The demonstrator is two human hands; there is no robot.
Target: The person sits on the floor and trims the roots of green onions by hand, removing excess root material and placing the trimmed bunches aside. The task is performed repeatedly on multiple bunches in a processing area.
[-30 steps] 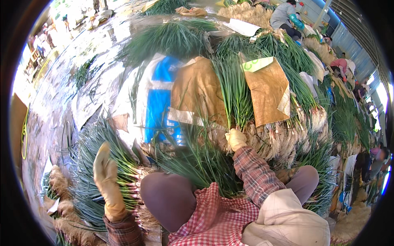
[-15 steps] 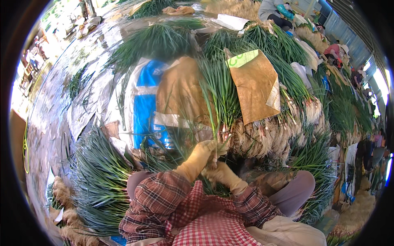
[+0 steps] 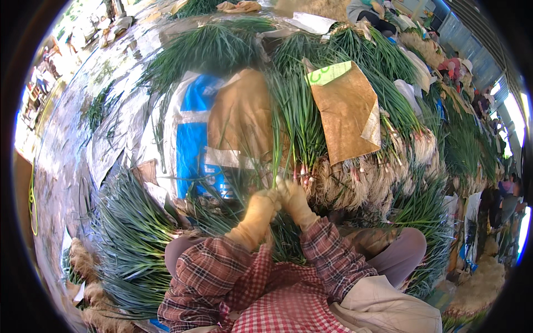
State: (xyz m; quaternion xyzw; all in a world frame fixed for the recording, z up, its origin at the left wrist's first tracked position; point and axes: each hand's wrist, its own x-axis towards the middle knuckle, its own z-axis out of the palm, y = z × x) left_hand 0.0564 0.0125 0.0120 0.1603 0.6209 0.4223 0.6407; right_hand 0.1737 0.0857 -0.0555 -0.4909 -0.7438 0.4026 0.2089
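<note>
Both of my hands wear pale yellow gloves and are close together in front of my lap. My right hand (image 3: pixel 295 201) is closed on the lower end of a green onion (image 3: pixel 277 151), whose leaves point away from me. My left hand (image 3: pixel 261 213) makes a fist right beside it, and what lies in its fingers is hidden. Just beyond the right hand lies a row of green onions (image 3: pixel 302 125) with white and reddish bulbs toward me. A brown sheet (image 3: pixel 347 119) with a green corner covers part of the pile and its pale roots (image 3: pixel 350 186).
A blue, white and brown sack (image 3: pixel 191 150) lies ahead on the left. Heaps of green onions (image 3: pixel 133 238) flank both my knees, and another leafy heap (image 3: pixel 208 53) lies farther off. Other people (image 3: pixel 372 16) sit among piles at the far right.
My right hand has moved up from below the left hand to the onion's lower end. The left hand has drawn slightly down and left, and the onion has shifted left.
</note>
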